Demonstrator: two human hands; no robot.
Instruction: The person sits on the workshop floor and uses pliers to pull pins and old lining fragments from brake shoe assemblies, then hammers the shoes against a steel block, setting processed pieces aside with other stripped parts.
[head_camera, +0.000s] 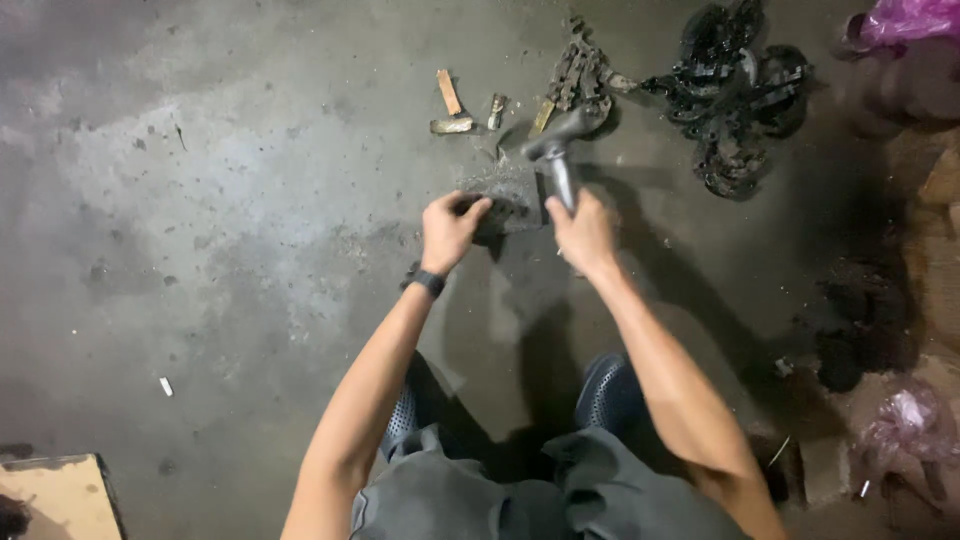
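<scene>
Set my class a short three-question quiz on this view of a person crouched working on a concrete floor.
1. True or false: the right hand holds a hammer.
2. Which lies farther right: the greasy chain or the black pile of parts?
3. What does the left hand touch?

Key:
1. True.
2. The black pile.
3. A dark flat metal block on the floor.
</scene>
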